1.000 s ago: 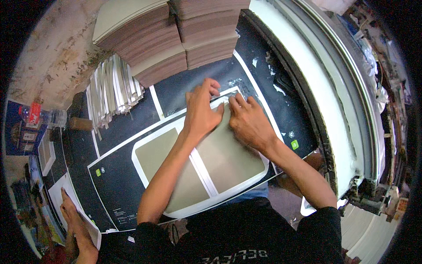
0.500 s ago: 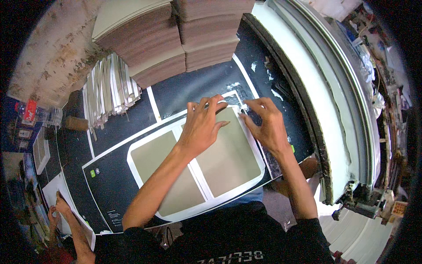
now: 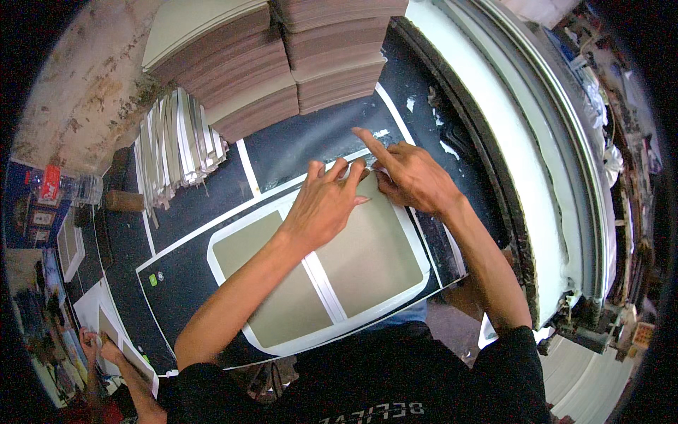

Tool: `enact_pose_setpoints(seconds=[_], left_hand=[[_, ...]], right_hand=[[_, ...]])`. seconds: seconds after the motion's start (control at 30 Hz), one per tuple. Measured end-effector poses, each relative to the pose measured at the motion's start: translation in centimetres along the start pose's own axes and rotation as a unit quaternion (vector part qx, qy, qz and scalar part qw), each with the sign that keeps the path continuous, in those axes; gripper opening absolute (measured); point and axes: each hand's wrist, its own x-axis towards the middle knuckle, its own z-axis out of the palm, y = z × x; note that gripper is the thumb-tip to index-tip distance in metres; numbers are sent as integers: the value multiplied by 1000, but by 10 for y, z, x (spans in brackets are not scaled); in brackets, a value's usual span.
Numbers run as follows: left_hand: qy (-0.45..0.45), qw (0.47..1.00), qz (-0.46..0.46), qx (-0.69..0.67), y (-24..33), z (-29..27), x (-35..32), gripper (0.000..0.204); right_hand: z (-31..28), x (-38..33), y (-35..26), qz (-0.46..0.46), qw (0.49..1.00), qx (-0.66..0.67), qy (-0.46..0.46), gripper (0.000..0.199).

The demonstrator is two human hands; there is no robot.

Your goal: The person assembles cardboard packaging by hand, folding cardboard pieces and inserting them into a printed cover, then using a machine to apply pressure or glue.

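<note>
A cover panel lies before me: two grey-brown boards, the left board (image 3: 248,247) and the right board (image 3: 378,244), with a white strip (image 3: 323,286) between them and white paper edging (image 3: 421,284) folded round their rim. My left hand (image 3: 321,212) rests at the far edge of the right board, fingers bent and spread, thumb out over the board. Beside it, my right hand (image 3: 417,177) is at the far right corner. Its index finger points away to the left, while the thumb presses down at the corner's white edging. The right hand's fingers partly hide that corner.
Tall stacks of brown boards (image 3: 335,63) and a pile of white strips (image 3: 176,152) stand at the back of the dark table (image 3: 194,219). A long white and grey machine (image 3: 508,134) borders the right. At the lower left, another person's hands (image 3: 102,346) handle a white sheet.
My right hand has swung left and over the corner, its index finger now stretched out. My left hand stays almost in place. The other person's hands have moved lower, and a grey board shows there.
</note>
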Motion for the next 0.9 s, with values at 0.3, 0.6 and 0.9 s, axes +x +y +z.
enact_pose_setpoints(seconds=[0.3, 0.6, 0.9], left_hand=[[0, 999, 26, 28, -6, 4, 3, 52], [28, 999, 10, -28, -9, 9, 0, 53], [118, 987, -55, -92, 0, 8, -7, 61]], right_hand=[[-6, 3, 2, 54, 988, 144, -10, 96], [8, 3, -16, 78, 991, 90, 53, 99], [9, 5, -45, 11, 997, -82, -4, 95]])
